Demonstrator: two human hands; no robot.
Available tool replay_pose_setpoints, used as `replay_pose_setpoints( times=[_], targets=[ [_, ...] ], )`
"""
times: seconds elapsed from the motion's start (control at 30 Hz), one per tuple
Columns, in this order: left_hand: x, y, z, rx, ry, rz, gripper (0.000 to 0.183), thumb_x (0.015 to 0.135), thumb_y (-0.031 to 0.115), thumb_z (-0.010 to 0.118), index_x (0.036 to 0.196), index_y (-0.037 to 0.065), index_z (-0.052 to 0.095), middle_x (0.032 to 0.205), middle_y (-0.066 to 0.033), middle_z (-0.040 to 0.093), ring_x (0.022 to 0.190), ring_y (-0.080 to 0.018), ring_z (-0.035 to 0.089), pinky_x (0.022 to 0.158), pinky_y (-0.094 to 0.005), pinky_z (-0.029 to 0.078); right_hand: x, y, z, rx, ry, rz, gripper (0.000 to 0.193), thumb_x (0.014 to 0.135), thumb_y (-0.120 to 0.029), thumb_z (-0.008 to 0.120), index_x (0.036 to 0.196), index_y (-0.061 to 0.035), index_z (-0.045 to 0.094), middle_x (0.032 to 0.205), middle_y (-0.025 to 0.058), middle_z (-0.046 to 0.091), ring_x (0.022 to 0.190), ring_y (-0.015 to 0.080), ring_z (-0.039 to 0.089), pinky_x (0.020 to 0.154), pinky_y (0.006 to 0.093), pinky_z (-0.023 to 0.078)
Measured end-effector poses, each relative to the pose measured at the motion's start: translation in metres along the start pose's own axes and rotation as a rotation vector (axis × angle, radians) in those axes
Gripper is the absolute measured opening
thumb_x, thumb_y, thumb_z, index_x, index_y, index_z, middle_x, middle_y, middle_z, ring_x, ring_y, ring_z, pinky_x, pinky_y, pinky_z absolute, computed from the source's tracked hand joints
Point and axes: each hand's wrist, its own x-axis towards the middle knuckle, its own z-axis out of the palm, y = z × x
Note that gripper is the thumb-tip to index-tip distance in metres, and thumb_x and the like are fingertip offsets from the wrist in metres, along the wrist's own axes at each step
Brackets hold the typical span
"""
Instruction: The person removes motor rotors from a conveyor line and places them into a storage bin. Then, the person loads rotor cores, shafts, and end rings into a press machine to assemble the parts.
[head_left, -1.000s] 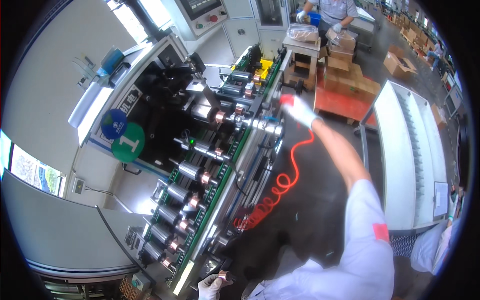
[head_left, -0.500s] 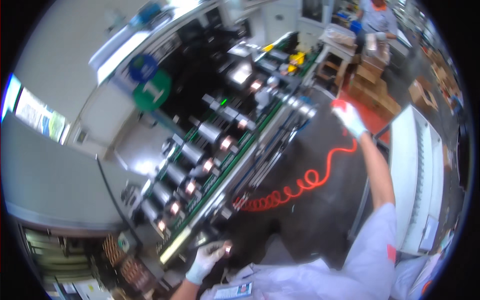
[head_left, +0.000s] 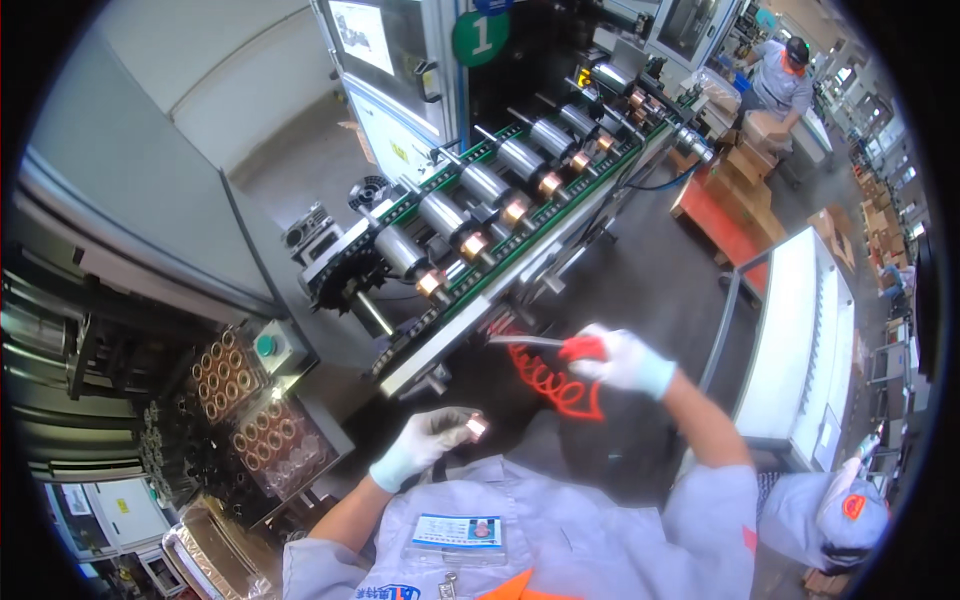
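My left hand (head_left: 425, 445), in a white glove, is close to my chest and pinches a small shiny copper-coloured ring (head_left: 477, 427) at its fingertips. Farther right, my gloved right hand (head_left: 632, 362) is wrapped round a red air blow gun (head_left: 582, 349). Its thin metal nozzle (head_left: 525, 341) points left, above and apart from the copper ring. A red coiled hose (head_left: 550, 388) hangs below the gun. Beyond both hands runs a conveyor (head_left: 455, 335) carrying several steel rotors (head_left: 447, 222) on shafts, each with a copper-coloured collar (head_left: 474, 246) at its near end.
Trays of copper-coloured rings (head_left: 265, 437) sit at left beside a box with a green button (head_left: 267, 346). A white slotted cabinet (head_left: 790, 340) stands at right. Cardboard boxes (head_left: 745, 190) and another person (head_left: 780, 85) are at the far right; a cap (head_left: 835, 510) shows at lower right.
My right hand has brought the blow gun from far right in toward my left hand, and the stretched hose has bunched up. The view has turned; the left hand still holds the copper ring.
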Motion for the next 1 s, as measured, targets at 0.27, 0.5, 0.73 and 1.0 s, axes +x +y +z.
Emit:
replay_pose_setpoints(
  times=[0.27,0.5,0.73,1.0],
  targets=[
    [-0.092,-0.037,-0.058,-0.112,0.18,0.135,0.052,0.094,0.033,0.075,0.125,-0.007,0.064,0.106,-0.0074,0.072,0.095,-0.013,0.067,0.089,-0.0292,0.053,0.014,0.098,-0.069,0.107,0.955,0.438,0.036,0.092,-0.031,0.069,0.114,-0.0035,0.062,0.084,0.0068,0.067,0.068,0.0159,0.066,0.063,0.0347,0.055],
    [-0.12,-0.043,-0.042,-0.175,0.244,0.136,0.05,0.094,0.03,0.074,0.126,-0.008,0.062,0.109,-0.0093,0.071,0.096,-0.0152,0.069,0.088,-0.0323,0.057,0.032,0.036,-0.02,0.176,0.633,0.018,0.031,0.087,-0.019,0.076,0.115,-0.0068,0.071,0.101,0.006,0.074,0.094,0.0125,0.068,0.087,0.0297,0.054],
    [-0.14,-0.053,-0.032,-0.02,0.275,0.102,0.044,0.094,0.025,0.074,0.123,-0.007,0.065,0.113,-0.0095,0.071,0.094,-0.0143,0.068,0.089,-0.0308,0.055,0.076,0.017,0.039,0.151,0.31,-0.19,0.036,0.086,-0.023,0.079,0.117,-0.0096,0.07,0.105,0.0083,0.07,0.097,0.0196,0.067,0.086,0.033,0.053],
    [-0.185,-0.059,-0.034,-0.154,0.431,0.145,0.054,0.091,0.031,0.078,0.126,-0.008,0.063,0.108,-0.0089,0.072,0.095,-0.0149,0.068,0.089,-0.031,0.055,0.103,0.02,0.073,-0.285,0.1,-0.051,0.047,0.093,-0.036,0.065,0.132,-0.0114,0.061,0.121,0.0215,0.062,0.114,0.0392,0.06,0.098,0.0441,0.048]
  ],
)
